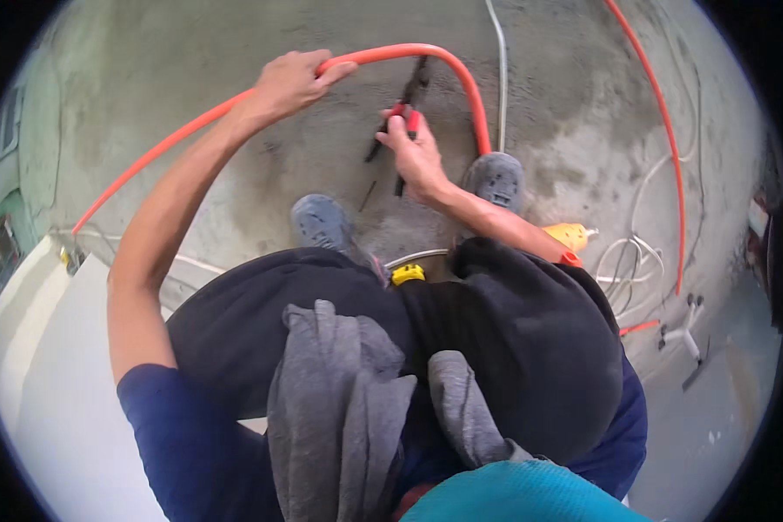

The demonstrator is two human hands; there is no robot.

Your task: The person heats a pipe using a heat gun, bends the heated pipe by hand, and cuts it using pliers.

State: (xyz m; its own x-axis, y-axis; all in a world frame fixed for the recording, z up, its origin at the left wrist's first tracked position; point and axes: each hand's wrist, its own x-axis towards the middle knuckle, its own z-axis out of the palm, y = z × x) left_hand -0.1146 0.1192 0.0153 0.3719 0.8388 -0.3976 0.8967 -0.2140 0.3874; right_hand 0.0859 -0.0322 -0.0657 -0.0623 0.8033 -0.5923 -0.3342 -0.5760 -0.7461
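Note:
My left hand [291,83] is wrapped round an orange flexible pipe [400,52] in the upper middle. From there the pipe arches to the right and bends down to my right shoe [497,178]; its other side runs down to the far left. My right hand [417,161] grips a plier-like hand tool with red and black handles [413,124]. Its dark jaws point up, close to the pipe's arch; whether they touch it I cannot tell. A thin dark rod [367,197] lies on the floor between my shoes.
A yellow tape measure [407,274] sits between my legs. To the right are a yellow object [568,235], a loose white cable [630,270], another orange pipe [661,104] and a short orange piece [639,328]. A white cable [502,70] runs up the concrete floor [191,52].

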